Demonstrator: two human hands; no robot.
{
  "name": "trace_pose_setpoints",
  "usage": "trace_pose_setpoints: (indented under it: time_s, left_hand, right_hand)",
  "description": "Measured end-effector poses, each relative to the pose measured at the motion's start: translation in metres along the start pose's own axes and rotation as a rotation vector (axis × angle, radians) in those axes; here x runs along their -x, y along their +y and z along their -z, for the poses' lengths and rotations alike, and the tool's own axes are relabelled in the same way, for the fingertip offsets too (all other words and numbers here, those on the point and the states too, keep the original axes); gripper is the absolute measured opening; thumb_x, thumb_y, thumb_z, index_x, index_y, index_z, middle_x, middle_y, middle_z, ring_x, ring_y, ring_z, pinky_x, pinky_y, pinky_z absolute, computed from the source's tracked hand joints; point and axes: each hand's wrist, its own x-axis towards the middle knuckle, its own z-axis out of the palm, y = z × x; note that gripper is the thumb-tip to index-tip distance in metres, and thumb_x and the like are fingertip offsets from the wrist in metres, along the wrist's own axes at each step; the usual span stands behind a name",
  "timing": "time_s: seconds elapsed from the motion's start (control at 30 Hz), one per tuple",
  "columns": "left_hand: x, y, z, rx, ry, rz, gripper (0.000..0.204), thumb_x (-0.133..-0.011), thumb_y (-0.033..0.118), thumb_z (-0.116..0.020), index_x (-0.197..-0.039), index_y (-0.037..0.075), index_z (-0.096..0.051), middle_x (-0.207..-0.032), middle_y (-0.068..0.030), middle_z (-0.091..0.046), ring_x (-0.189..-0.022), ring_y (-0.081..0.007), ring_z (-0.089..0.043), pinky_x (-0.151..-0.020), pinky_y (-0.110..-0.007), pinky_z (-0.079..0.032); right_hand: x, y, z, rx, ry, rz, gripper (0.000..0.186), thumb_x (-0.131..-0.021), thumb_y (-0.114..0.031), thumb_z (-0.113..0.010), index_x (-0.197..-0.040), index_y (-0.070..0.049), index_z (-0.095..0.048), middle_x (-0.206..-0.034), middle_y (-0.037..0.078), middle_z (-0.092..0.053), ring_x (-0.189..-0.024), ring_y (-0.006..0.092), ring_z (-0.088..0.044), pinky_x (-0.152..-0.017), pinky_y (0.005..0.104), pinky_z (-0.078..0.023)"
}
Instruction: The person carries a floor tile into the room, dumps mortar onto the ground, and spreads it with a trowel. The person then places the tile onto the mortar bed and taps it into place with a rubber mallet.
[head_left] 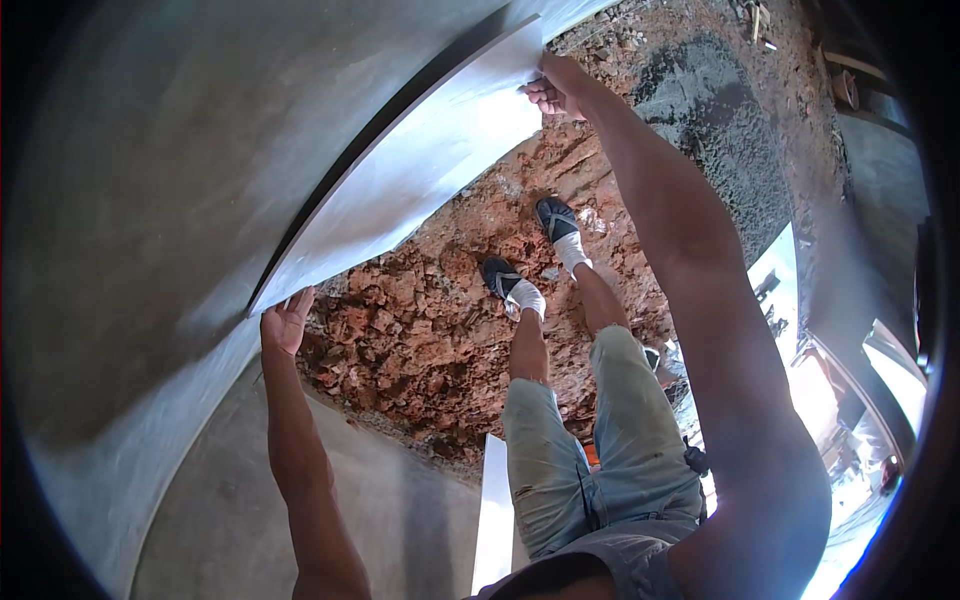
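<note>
Long pale board (410,170) is lying against or just beside the grey wall (180,180), ahead and to the left of the person — its dark long edge is running on the wall side, its broad white face is looking toward the person and catching glare. Both hands are touching it, so neither is nearer: left hand (285,325) is meeting the lower-left end, right hand (562,88) is holding the upper-right end. From the left fingers the board is stretching up and rightward; from the right fingers, down and leftward. Left fingers are lying fairly straight at the corner — cannot tell whether they are closing on it. Right fingers are curling round the end and gripping it. Long axis is slanting from lower left to upper right, bowing in this lens, the far end pointing toward the top of the view. Broken reddish ground (400,330) is showing past the lower edge, dark shoes (557,218) are standing on it, and a dark grey patch (705,130) is spreading right of the right hand
</note>
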Motion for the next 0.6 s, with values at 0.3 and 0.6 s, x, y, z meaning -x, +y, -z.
trace_pose_setpoints:
  time_s: [0.3,0.6]
  left_hand:
    - [0.004,0.011,-0.008,0.001,-0.013,0.149,0.039,-0.1,0.015,-0.045,-0.132,-0.007,-0.043,-0.142,-0.0303,-0.039,-0.135,-0.0482,-0.034,-0.112,-0.065,-0.032]
    - [-0.008,-0.102,-0.06,-0.122,0.228,-0.16,0.071,-0.081,0.001,-0.074,-0.139,0.002,-0.034,-0.145,-0.0206,-0.036,-0.134,-0.0353,-0.038,-0.099,-0.064,-0.047]
  right_hand:
    - [-0.003,0.005,0.0,-0.017,0.072,0.074,0.05,-0.098,-0.05,-0.043,-0.105,-0.003,-0.059,-0.084,0.008,-0.067,-0.065,0.0112,-0.06,-0.054,0.0272,-0.05]
    - [0.104,0.315,0.174,0.166,0.398,0.405,0.054,-0.089,-0.043,-0.063,-0.117,0.003,-0.058,-0.077,0.009,-0.069,-0.068,0.0156,-0.066,-0.06,0.0337,-0.052]
